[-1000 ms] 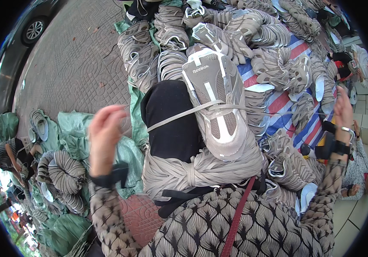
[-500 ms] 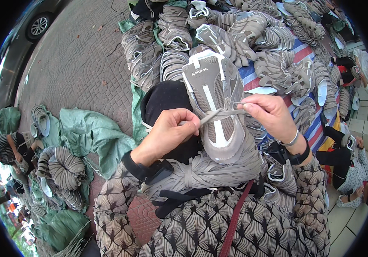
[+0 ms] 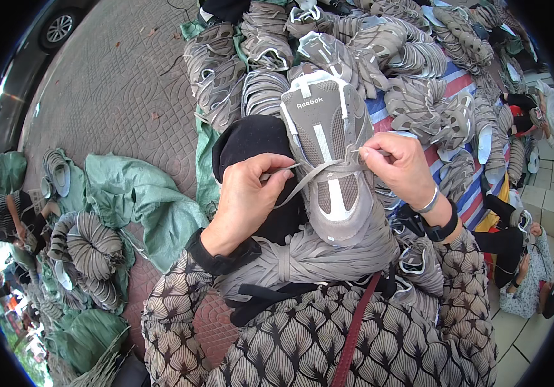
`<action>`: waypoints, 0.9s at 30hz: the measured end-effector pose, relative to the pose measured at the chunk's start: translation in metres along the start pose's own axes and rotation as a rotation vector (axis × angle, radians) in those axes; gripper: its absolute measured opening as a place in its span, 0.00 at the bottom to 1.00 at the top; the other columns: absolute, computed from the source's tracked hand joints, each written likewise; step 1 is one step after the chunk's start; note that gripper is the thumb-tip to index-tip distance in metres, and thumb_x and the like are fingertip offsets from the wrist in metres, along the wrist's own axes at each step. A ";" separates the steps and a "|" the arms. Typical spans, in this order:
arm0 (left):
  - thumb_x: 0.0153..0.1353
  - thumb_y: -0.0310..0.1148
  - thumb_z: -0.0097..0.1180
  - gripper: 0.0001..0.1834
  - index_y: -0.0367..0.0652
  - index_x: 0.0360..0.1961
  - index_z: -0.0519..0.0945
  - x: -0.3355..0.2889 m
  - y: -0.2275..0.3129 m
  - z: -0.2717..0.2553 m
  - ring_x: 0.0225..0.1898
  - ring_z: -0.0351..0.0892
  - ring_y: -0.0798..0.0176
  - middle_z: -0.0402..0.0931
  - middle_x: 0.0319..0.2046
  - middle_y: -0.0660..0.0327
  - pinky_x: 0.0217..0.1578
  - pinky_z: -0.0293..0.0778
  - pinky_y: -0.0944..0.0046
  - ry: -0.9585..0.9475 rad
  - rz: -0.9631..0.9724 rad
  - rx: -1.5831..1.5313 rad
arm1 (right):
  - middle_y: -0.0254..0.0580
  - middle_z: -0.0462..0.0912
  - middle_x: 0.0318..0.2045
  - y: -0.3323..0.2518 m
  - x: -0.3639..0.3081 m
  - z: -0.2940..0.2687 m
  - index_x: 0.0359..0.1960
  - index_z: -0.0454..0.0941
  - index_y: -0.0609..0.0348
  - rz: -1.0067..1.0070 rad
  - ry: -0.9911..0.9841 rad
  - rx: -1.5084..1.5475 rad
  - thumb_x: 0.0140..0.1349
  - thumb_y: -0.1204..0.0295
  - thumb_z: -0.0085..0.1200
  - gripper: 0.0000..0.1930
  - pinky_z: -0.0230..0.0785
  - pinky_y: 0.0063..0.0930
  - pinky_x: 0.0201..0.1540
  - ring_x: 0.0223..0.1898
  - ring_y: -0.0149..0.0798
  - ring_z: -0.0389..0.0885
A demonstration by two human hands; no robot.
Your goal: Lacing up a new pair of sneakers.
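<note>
A grey-and-white shoe upper (image 3: pixel 330 138) with a mesh tongue lies over my lap, toe toward me. A flat grey shoelace (image 3: pixel 319 173) crosses its front at the lowest eyelets. Left of the upper, my left hand (image 3: pixel 248 200) pinches one end of this lace between thumb and forefinger; a slack curve of it hangs below. My right hand (image 3: pixel 406 169) is closed at the upper's right edge, on the lace by the eyelets; its fingertips partly hide the spot. Under the toe rests a thick tied bundle of grey laces (image 3: pixel 309 261).
Stacked shoe uppers (image 3: pixel 215 80) lie ahead and to the right, partly on a striped sheet (image 3: pixel 456 80). Green sacking (image 3: pixel 141 193) and coiled uppers (image 3: pixel 96 245) lie on the left paving. A seated person (image 3: pixel 528 277) works at right, another (image 3: pixel 16 216) at far left. A car (image 3: pixel 58 32) stands upper left.
My left hand has pulled back and up slightly, now pinching the lace's end with a slack curve below. My right hand has moved in against the upper's edge.
</note>
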State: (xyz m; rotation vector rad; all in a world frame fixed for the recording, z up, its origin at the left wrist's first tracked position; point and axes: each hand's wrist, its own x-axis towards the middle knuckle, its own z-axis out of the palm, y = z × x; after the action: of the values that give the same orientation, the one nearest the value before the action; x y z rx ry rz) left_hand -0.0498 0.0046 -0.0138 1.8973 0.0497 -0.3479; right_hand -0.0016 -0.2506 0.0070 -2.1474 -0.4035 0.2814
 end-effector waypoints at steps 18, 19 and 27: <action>0.52 0.25 0.56 0.03 0.37 0.25 0.76 0.010 -0.001 0.023 0.22 0.80 0.51 0.77 0.19 0.52 0.23 0.73 0.60 0.179 0.295 0.357 | 0.41 0.71 0.20 -0.005 0.005 0.018 0.21 0.71 0.59 -0.429 0.174 -0.480 0.49 0.78 0.57 0.06 0.64 0.34 0.29 0.24 0.44 0.72; 0.52 0.25 0.56 0.03 0.37 0.25 0.76 0.010 0.000 0.026 0.22 0.80 0.51 0.77 0.19 0.52 0.23 0.73 0.60 0.180 0.296 0.358 | 0.41 0.71 0.20 -0.005 0.005 0.018 0.21 0.71 0.59 -0.430 0.176 -0.480 0.49 0.78 0.57 0.06 0.64 0.34 0.29 0.24 0.44 0.72; 0.49 0.31 0.62 0.13 0.45 0.36 0.74 0.012 0.015 0.012 0.40 0.75 0.55 0.74 0.39 0.60 0.37 0.69 0.59 0.087 0.606 0.763 | 0.38 0.75 0.36 -0.025 0.017 -0.012 0.35 0.76 0.56 -0.508 0.027 -0.627 0.47 0.73 0.61 0.12 0.62 0.37 0.47 0.42 0.41 0.73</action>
State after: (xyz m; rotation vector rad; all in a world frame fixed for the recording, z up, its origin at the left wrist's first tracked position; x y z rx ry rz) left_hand -0.0378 -0.0131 -0.0064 2.5454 -0.6728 0.1659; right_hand 0.0135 -0.2399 0.0333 -2.5379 -1.1130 -0.1923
